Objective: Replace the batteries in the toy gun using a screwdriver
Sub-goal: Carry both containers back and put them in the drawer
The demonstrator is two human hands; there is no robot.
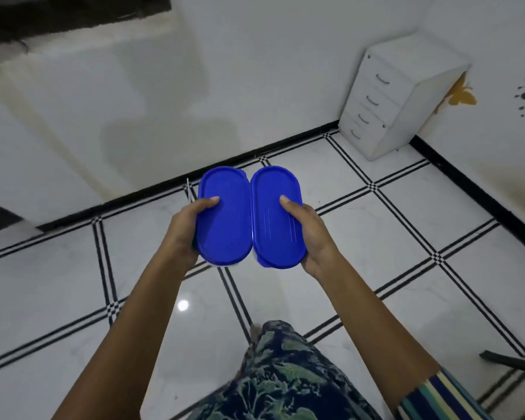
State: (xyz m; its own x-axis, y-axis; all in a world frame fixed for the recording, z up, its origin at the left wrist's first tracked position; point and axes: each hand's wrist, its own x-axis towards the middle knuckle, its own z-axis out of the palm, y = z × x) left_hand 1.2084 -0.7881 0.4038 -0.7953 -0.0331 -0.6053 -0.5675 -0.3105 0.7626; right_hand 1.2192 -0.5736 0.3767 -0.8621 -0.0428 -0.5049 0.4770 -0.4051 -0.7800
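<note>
I hold two oval containers with blue lids side by side in front of me, above the floor. My left hand [185, 231] grips the left blue-lidded container [225, 219], thumb on its lid. A thin metal shaft, probably the screwdriver [189, 190], sticks up beside that hand; its handle is hidden. My right hand [311, 237] grips the right blue-lidded container [278, 213], thumb on top. What is inside the containers is hidden. No toy gun or batteries are in view.
White floor tiles with black striped borders [376, 268] spread below. A white drawer cabinet [385, 98] stands in the far right corner by the wall. A dark object [512, 362] pokes in at the lower right. My patterned clothing [285, 383] fills the bottom centre.
</note>
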